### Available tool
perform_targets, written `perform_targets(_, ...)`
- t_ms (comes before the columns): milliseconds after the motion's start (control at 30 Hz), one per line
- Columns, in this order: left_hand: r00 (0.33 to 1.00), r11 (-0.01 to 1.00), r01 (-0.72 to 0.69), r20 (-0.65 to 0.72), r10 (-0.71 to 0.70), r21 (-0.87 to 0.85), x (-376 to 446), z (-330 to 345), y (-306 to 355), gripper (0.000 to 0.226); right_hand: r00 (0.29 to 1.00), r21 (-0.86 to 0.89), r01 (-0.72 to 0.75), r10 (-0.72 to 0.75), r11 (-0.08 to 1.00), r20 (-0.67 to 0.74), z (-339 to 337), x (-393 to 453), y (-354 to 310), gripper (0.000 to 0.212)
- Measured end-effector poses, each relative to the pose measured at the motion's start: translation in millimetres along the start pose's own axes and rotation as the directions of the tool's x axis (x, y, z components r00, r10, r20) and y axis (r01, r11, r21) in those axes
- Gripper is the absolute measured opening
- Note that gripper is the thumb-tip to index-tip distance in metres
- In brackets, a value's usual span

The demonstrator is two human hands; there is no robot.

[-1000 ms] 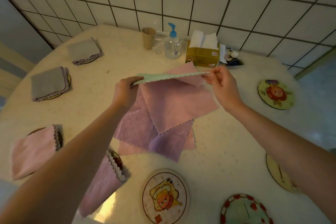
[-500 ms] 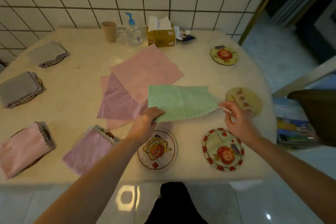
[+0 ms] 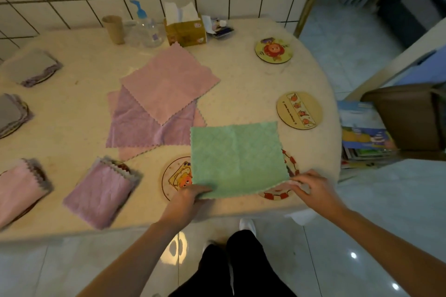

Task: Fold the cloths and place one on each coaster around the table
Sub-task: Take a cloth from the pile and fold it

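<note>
The green cloth [image 3: 237, 158] lay spread flat at the near edge of the table [image 3: 241, 94] — both near corners pinched, the left hand [image 3: 187, 200] gripping one, the right hand [image 3: 311, 187] the other. It covered part of the cartoon coaster [image 3: 175, 177] on its left and most of the red-rimmed coaster [image 3: 290, 164] on its right. Just beyond the green cloth sat the pile of pink and purple cloths [image 3: 159, 103] — unfolded. Left of it, a folded purple cloth [image 3: 100, 191] rested on its coaster.

- Green cloth [image 3: 237, 159]: unfolded, flat at near table edge, overlapping two coasters [image 3: 176, 177] [image 3: 286, 181].
- Pink and purple cloths [image 3: 159, 108]: unfolded, stacked mid-table.
- Folded cloths [image 3: 100, 191] on left coasters.
- Two bare coasters [image 3: 274, 50] [image 3: 299, 109], right.
</note>
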State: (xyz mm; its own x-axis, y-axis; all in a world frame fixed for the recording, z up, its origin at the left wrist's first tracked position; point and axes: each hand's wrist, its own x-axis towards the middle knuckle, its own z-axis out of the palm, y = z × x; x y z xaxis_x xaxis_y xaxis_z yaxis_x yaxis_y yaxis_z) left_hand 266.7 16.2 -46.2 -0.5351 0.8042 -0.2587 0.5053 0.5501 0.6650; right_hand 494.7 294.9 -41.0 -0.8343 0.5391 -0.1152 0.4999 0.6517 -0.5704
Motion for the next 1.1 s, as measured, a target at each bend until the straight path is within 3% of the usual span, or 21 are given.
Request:
perform_targets(100, 0.988, 0.989, 0.118, -0.084, -0.126, -0.09, 16, -13, 1, 0.021, 0.998, 0.074, -0.056, 0.057, 0.996, -0.006, -7, 23, -1, 0.012)
perform_targets(200, 0.927, 0.936, 0.251, -0.215, -0.305, -0.246, 43, -28, 5, 0.014, 0.992, 0.28, -0.129, 0.127, 0.951, 0.027, -14, 56, -4, 0.003)
perform_targets(367, 0.791, 0.751, 0.373, -0.236, -0.564, -0.545, 86, -37, -5, 0.037, 0.978, 0.433, -0.197, 0.205, 0.879, 0.029, -12, 114, -11, 0.006)
perform_targets(467, 0.757, 0.72, 0.401, -0.237, -0.608, -0.567, 112, -36, -9, 0.032, 0.953, 0.46, -0.291, 0.297, 0.839, 0.062, -4, 147, -9, 0.014)
perform_targets(700, 0.754, 0.743, 0.452, -0.235, -0.614, -0.493, 151, -35, -12, 0.012, 0.877, 0.381, -0.473, 0.465, 0.794, 0.119, 11, 180, 4, 0.023)
perform_targets(1100, 0.718, 0.711, 0.528, -0.201, -0.666, -0.464, 164, -42, -17, 0.013, 0.86, 0.312, -0.504, 0.503, 0.806, 0.088, 11, 196, 1, 0.026)
